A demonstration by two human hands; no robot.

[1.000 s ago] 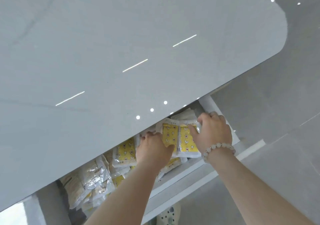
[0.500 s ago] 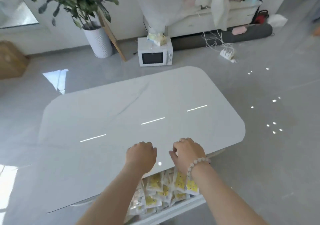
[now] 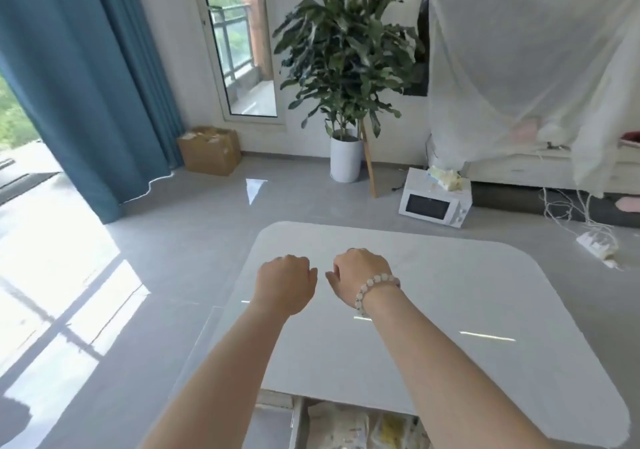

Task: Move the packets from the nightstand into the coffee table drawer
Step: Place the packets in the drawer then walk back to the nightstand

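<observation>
The white coffee table (image 3: 467, 286) lies below me, and its open drawer (image 3: 296, 421) shows at the bottom edge of the head view. Several packets (image 3: 337, 424) lie inside it, some pale and some yellow (image 3: 393, 429). My left hand (image 3: 285, 284) and my right hand (image 3: 360, 275), which wears a bead bracelet, hover side by side above the tabletop. Both have loosely curled fingers and hold nothing. The nightstand is out of view.
A white microwave (image 3: 434, 206) sits on the floor beyond the table, beside a potted plant (image 3: 346, 158). A cardboard box (image 3: 209, 151) stands by the blue curtain (image 3: 104, 85). A power strip with cables (image 3: 597, 246) lies at the right.
Both hands left the packets in the drawer and rose above the tabletop. The view lifted from the drawer to the room and swung left.
</observation>
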